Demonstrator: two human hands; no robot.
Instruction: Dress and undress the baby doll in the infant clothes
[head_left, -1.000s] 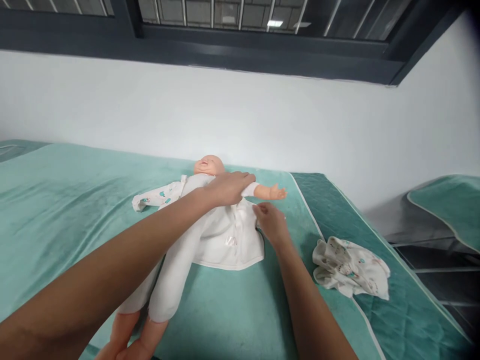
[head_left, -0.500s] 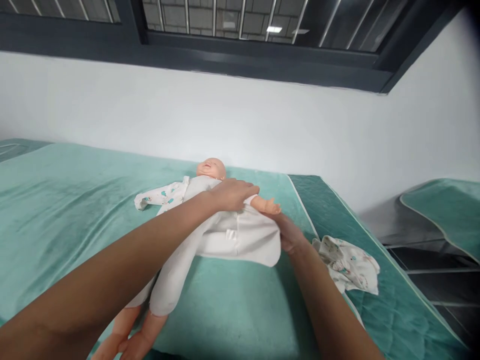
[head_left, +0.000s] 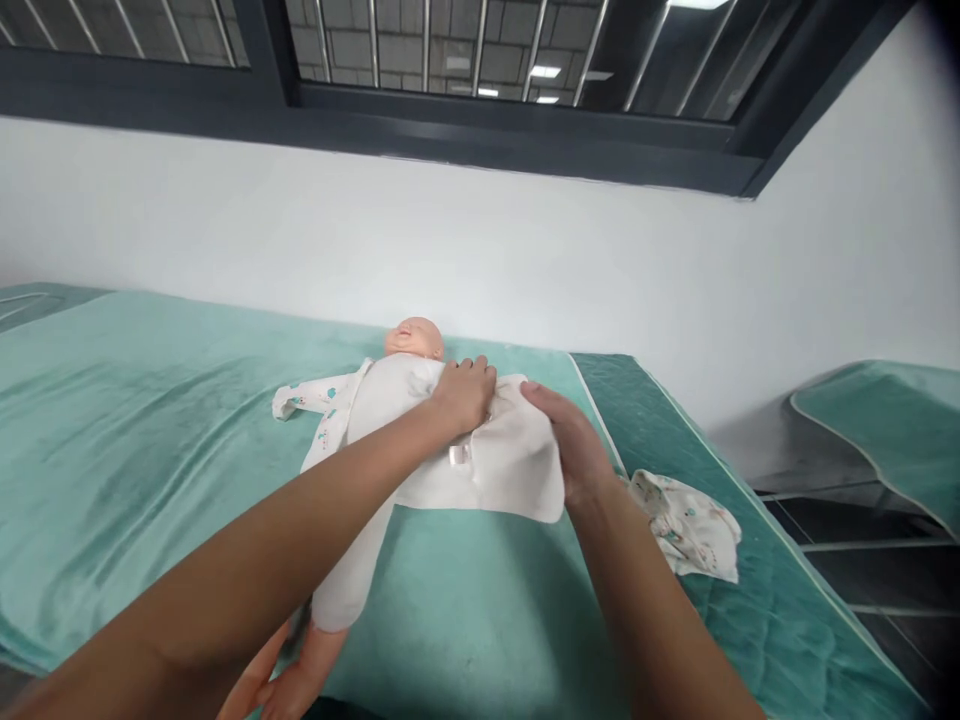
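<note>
A baby doll (head_left: 417,338) lies on its back on the green bed cover, its head toward the wall and bare feet toward me. It has a white cloth body and a white garment with printed sleeve (head_left: 319,393) spread on the left. My left hand (head_left: 469,393) lies over the doll's arm area, its fingers curled on the white garment (head_left: 517,465). On the right, my right hand (head_left: 574,440) grips the garment's edge, thumb on top. The doll's arm on that side is hidden by cloth and hands.
A crumpled printed cloth (head_left: 690,525) lies right of my right forearm. The green bed cover (head_left: 465,600) reaches to the white wall (head_left: 450,240), below a dark window frame (head_left: 510,135). A green-covered surface (head_left: 885,430) and metal rack stand at the far right.
The doll's arm, bare before, is now out of sight under the cloth. My left hand has curled its fingers, and my right hand has come up over the garment's edge. The view has shifted slightly.
</note>
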